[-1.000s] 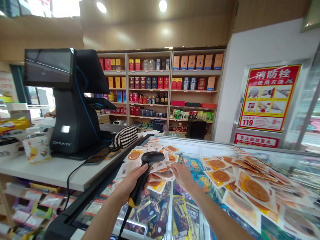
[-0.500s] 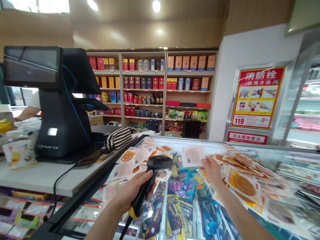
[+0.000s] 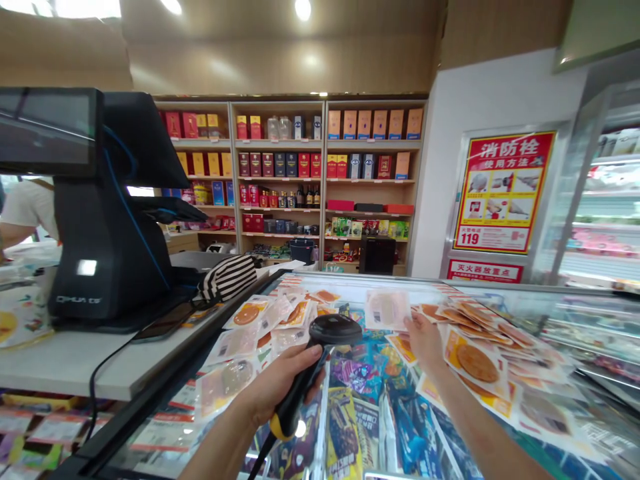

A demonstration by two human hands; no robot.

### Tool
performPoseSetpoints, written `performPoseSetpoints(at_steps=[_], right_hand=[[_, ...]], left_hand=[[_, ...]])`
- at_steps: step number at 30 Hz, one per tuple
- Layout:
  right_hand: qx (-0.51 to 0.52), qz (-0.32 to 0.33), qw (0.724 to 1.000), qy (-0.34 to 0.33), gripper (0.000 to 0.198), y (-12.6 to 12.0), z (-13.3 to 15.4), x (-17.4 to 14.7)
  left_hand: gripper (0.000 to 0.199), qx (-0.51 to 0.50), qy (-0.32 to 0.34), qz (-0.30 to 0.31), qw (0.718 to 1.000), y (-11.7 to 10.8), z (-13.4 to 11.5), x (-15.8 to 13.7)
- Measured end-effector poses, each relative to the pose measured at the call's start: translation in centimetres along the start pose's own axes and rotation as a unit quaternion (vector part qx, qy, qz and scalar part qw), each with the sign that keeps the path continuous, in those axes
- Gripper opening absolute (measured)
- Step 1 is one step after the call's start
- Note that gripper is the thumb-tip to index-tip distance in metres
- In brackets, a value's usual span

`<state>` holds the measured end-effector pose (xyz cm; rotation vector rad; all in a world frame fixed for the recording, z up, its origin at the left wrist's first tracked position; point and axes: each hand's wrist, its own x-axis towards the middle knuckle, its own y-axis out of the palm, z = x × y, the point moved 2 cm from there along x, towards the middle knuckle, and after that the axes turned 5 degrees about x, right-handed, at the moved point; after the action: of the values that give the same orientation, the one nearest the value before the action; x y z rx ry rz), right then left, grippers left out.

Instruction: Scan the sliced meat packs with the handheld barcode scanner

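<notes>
My left hand (image 3: 287,377) is wrapped round the handle of a black and yellow barcode scanner (image 3: 334,329), its head tilted toward the right. Pinched by one edge in my right hand (image 3: 424,340) is a flat, pale plastic food packet (image 3: 387,309), barcode side up, just beyond the scanner head. Similar packets with round orange-brown contents lie on the glass freezer top: a spread group (image 3: 245,313) on the left and a larger heap (image 3: 475,363) on the right. Through the glass, colourful ice-cream wrappers (image 3: 343,427) show below my hands.
On the left counter (image 3: 115,360) stand a black checkout terminal (image 3: 115,267), a phone (image 3: 163,325) and a striped pouch (image 3: 227,279). Another person's sleeve (image 3: 30,207) shows behind the terminal. Shelves of boxes (image 3: 280,167) line the back wall.
The scanner in my left hand has moved slightly right, nearer the packet in my right hand. The whole view has shifted a little, with the terminal now further left.
</notes>
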<state>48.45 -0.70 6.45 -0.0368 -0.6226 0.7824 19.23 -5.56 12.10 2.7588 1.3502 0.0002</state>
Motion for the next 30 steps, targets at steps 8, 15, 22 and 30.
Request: performPoseSetpoints(at_steps=[8, 15, 22, 30], right_hand=[[-0.251, -0.083, 0.952, -0.152, 0.035, -5.5, 0.6, 2.1], [-0.407, 0.091, 0.885, -0.207, 0.031, -6.9, -1.3, 1.3], [-0.478, 0.049, 0.856, -0.193, 0.027, -6.0, 0.6, 0.0], [-0.241, 0.243, 0.936, -0.086, 0.033, 5.4, 4.8, -4.6]], left_hand=[[0.028, 0.025, 0.022, -0.040, 0.999, -1.0, -0.4, 0.7], [0.029, -0.018, -0.012, -0.124, 0.992, -2.5, 0.0, 1.0], [0.030, -0.029, -0.017, -0.134, 0.990, -4.9, 0.3, -0.2], [0.029, -0.028, -0.008, -0.147, 0.989, -6.2, 0.8, -1.9]])
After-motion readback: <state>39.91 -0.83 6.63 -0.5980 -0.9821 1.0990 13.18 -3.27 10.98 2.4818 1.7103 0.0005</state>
